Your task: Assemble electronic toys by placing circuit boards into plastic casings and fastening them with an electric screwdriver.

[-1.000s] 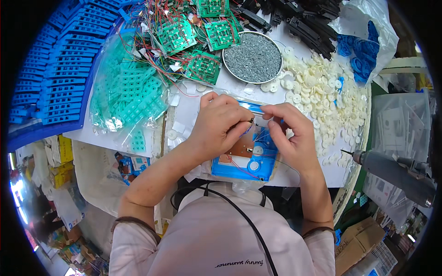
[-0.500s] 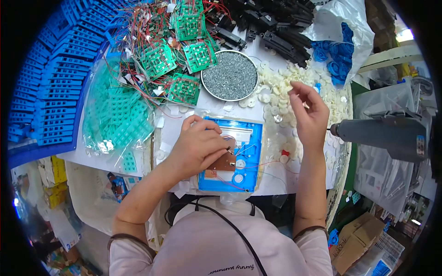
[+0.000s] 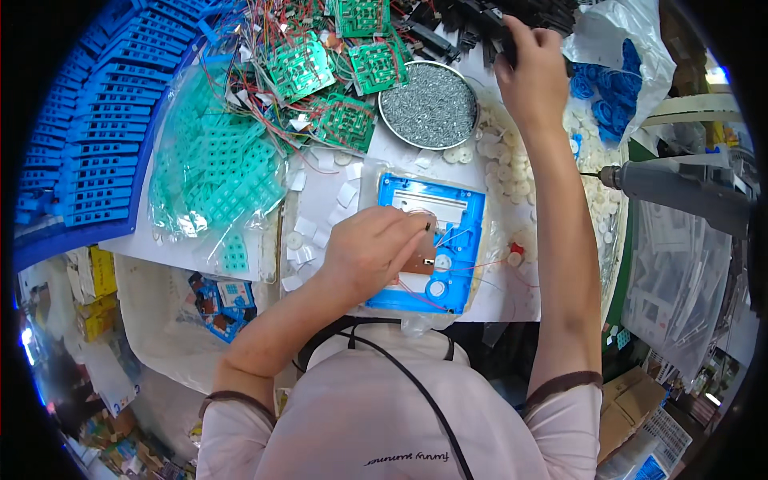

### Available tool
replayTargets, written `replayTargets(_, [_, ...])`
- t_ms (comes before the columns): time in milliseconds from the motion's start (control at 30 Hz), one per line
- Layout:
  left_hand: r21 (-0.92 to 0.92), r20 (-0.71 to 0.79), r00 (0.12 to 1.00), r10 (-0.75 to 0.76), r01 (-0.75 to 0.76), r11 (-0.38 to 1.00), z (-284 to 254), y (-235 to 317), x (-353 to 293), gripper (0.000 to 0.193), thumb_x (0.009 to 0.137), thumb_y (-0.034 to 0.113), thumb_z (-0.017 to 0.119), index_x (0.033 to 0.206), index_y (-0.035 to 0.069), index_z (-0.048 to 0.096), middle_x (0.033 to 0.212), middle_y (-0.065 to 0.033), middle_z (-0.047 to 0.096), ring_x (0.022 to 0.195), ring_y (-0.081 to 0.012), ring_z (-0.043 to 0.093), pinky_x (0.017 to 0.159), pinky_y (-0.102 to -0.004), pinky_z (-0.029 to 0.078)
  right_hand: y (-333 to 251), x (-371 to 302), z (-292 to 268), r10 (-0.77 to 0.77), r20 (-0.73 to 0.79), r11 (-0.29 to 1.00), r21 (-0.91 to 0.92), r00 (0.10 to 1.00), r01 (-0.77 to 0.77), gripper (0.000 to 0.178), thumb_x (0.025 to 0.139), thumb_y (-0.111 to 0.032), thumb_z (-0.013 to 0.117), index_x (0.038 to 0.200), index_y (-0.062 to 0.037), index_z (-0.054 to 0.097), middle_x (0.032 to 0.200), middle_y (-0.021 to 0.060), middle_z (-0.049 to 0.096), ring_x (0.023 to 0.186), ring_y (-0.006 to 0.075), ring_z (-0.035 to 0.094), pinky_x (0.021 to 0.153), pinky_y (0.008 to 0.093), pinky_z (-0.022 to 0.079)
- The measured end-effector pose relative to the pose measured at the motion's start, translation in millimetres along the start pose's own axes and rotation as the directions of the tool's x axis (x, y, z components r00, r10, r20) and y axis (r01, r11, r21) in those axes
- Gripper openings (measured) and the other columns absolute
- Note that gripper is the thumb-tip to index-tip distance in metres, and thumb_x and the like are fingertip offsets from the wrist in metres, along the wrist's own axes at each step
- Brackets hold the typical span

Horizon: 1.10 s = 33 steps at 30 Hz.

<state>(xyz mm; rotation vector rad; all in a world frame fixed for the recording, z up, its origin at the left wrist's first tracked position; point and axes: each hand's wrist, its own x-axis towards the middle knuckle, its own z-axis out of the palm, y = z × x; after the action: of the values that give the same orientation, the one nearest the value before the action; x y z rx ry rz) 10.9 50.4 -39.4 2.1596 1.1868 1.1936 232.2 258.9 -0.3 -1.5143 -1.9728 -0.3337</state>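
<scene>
A blue plastic casing (image 3: 474,232) lies on the table in front of me, its inside facing up. Within it sit a brown circuit board (image 3: 419,262) and thin loose wires. My left hand (image 3: 378,246) rests over the casing's left side, fingers together and pressed on the board; its fingertips partly hide the board's upper edge. At the far right, my right hand (image 3: 534,76) is stretched out to the pile of black plastic parts (image 3: 448,36). Thumb and forefinger close round one dark part (image 3: 507,50), whose shape is mostly hidden.
A round dish of small screws (image 3: 430,106) stands beyond the casing. Green circuit boards (image 3: 300,68) with wires and bagged turquoise keypads (image 3: 224,160) lie left. White discs (image 3: 500,156) spread on the right, near a grey power screwdriver (image 3: 680,188). Blue parts (image 3: 104,160) are stacked far left.
My right hand has moved forward from above the white discs to the black parts and closed on one. The left hand stays on the board. The whole view has shifted slightly.
</scene>
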Motion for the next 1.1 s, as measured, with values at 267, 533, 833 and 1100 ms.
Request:
replayTargets(267, [-0.327,0.184,0.725,-0.663,0.681,0.655,-16.3,14.4,2.9,0.014,0.104,0.009,0.058,0.112,-0.001,0.062,0.077,-0.0052,0.069,0.06,-0.0056,0.062,0.053,-0.0216,0.048,-91.4,-135.8,-100.6,0.284,0.555,0.115,0.789,0.782,-0.603,0.046,0.082,0.007,0.075,0.119,-0.0052,0.05,0.117,0.0065,0.055,0.103,0.0114,0.058,0.08,0.0234,0.054])
replayTargets(533, [-0.419,0.15,0.734,-0.663,0.654,0.629,-11.7,3.0,-6.4,0.015,0.103,0.008,0.06,0.114,-0.002,0.063,0.081,-0.0042,0.072,0.061,-0.003,0.059,0.053,-0.0192,0.045,-92.9,-161.9,-96.0,0.239,0.691,0.065,0.69,0.682,-0.721,0.041,0.088,0.003,0.073,0.122,-0.0024,0.051,0.116,0.0088,0.058,0.094,0.0102,0.063,0.075,0.022,0.055])
replayTargets(833, [-0.197,0.154,0.931,-0.332,0.358,0.913,-37.0,-20.2,1.9,0.009,0.095,0.004,0.067,0.102,-0.001,0.071,0.088,-0.007,0.073,0.067,-0.011,0.062,0.058,-0.0256,0.048,-92.0,-157.4,-109.0,0.169,0.666,0.48,0.588,0.726,-0.651,0.044,0.09,-0.012,0.079,0.126,0.0004,0.056,0.099,0.0139,0.071,0.082,0.0151,0.072,0.066,0.0266,0.057])
replayTargets(1100, [-0.16,0.232,0.941,-0.247,0.287,0.944,-46.7,-22.6,21.5,0.009,0.092,0.005,0.068,0.099,0.001,0.071,0.081,-0.007,0.066,0.067,-0.0152,0.06,0.059,-0.029,0.047,-76.4,-155.1,-111.3,-0.012,0.558,0.758,0.547,0.83,-0.357,0.051,0.082,-0.015,0.087,0.124,0.002,0.065,0.101,0.0122,0.072,0.082,0.0162,0.068,0.075,0.0289,0.056])
